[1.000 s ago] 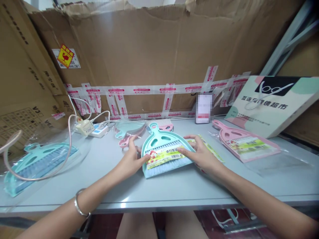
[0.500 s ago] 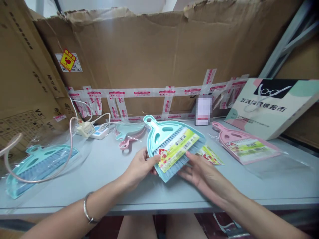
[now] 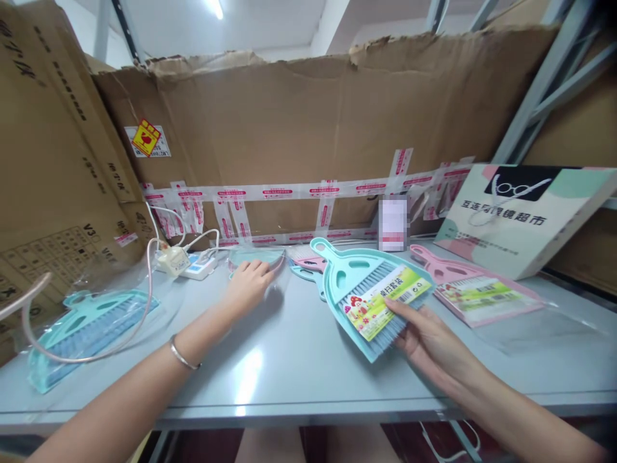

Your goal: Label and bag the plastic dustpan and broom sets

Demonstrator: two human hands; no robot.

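A light-teal dustpan (image 3: 332, 302) with a blue-bristled brush (image 3: 359, 283) and a yellow-green label card (image 3: 385, 302) across it is tilted up above the table. My right hand (image 3: 424, 337) holds this dustpan set by its lower right side, thumb on the card and fingers underneath. My left hand (image 3: 248, 283) is reached out over a teal dustpan (image 3: 258, 256) in clear plastic near the back; its fingers are extended and slightly apart, the thumb hidden. Whether it grips that dustpan is unclear. Pink and teal handles (image 3: 308, 275) show behind the held set.
A bagged teal dustpan (image 3: 87, 328) lies at left under a looping cable (image 3: 139, 302). A pink dustpan (image 3: 482, 289) with label lies at right before a printed box (image 3: 525, 212). A power strip (image 3: 197, 265), a phone (image 3: 393, 222) and taped cardboard (image 3: 270, 128) line the back.
My left hand has let go of the dustpan set and moved back and left to the bagged dustpan. My right hand keeps the set, now further right. The camera view has tilted up.
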